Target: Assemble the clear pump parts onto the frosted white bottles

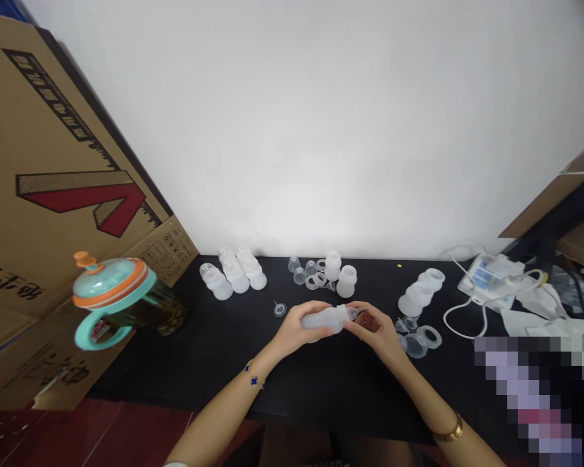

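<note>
- Over the black table (311, 386), a person's left hand (294, 329) wraps a translucent white bottle (322, 319), its grip closed around the body.
- The bottle lies sideways, long axis running left to right, its neck toward the right hand (380, 329).
- Nearer the neck, that hand pinches a clear teat (353, 313).

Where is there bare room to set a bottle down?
Bare table: between the jug and the left forearm; between that and the right forearm; a small gap between the centre bottles and the rightmost bottles. Crowded: right of the right hand and left of the centre bottles, with loose clear parts.
</note>
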`<state>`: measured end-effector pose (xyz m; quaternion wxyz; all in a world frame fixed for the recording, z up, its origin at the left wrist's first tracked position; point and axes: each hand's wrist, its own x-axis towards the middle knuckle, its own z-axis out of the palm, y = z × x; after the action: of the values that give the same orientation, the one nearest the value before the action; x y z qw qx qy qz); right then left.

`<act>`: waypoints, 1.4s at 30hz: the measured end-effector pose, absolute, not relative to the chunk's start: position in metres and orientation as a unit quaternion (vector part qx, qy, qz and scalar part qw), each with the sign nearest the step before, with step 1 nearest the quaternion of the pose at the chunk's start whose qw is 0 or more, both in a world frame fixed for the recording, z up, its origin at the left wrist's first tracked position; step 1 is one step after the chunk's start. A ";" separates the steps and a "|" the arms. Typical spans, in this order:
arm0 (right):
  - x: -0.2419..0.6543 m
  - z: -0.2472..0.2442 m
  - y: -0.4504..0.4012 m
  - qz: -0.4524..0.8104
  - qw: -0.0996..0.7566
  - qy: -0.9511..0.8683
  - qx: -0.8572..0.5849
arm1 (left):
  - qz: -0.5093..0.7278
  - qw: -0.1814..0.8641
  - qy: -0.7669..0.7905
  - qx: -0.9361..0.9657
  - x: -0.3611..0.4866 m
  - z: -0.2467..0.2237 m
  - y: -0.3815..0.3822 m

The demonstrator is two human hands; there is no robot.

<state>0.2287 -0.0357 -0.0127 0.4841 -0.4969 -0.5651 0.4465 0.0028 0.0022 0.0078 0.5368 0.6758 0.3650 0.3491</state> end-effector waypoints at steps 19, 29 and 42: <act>0.229 -0.008 -0.037 0.446 0.487 -0.572 -0.486 | 0.359 0.488 0.383 0.697 0.001 0.010 0.000; 0.228 -0.005 -0.037 0.420 0.479 -0.602 -0.481 | 0.333 0.633 0.349 0.605 -0.003 0.013 0.007; 0.229 -0.001 -0.043 0.417 0.466 -0.651 -0.431 | 0.184 0.837 0.266 0.441 -0.011 -0.005 0.016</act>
<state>0.2294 -0.0432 -0.0011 0.4664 -0.4307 -0.6508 0.4166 -0.0111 0.0162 -0.0051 0.8371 0.4410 0.2664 0.1838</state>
